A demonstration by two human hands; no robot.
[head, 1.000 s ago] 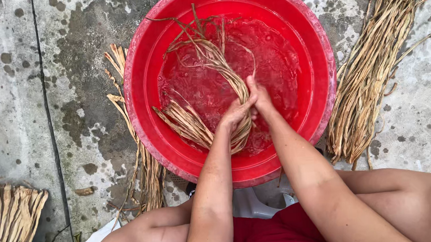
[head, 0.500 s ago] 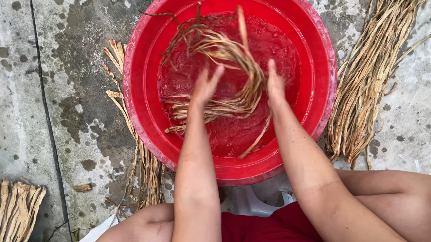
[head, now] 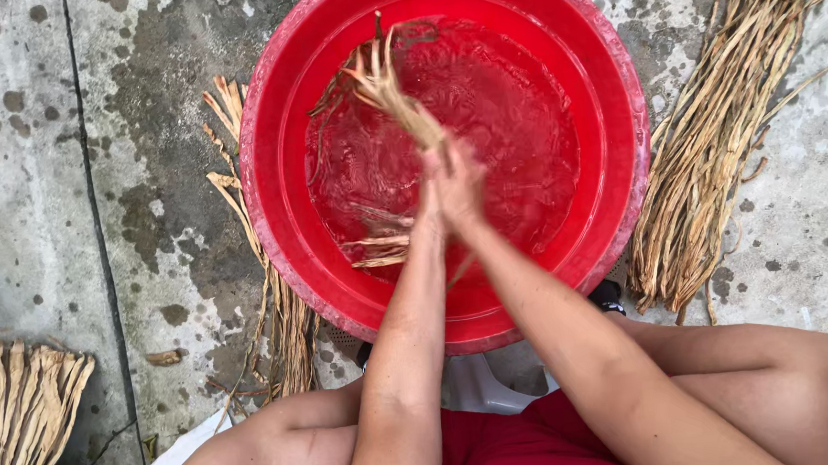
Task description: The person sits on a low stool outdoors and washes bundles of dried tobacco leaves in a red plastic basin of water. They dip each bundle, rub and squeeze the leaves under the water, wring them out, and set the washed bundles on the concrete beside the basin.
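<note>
Gripping a wet straw bundle (head: 388,92) over the red basin (head: 275,155) — both hands (head: 449,178) pressed together around it; loose strands may slip back into the water.

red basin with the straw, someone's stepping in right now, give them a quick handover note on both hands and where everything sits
Left hand and right hand: pressed together in one grip on a bundle of wet straw strips, lifted above the water.
Red basin: holds water, with a few loose strips floating near the front.
Dry straw pile lies right of the basin; thinner strands left; another bundle far left.
Done: bundle wetted. Left: piles outside the basin.
</note>
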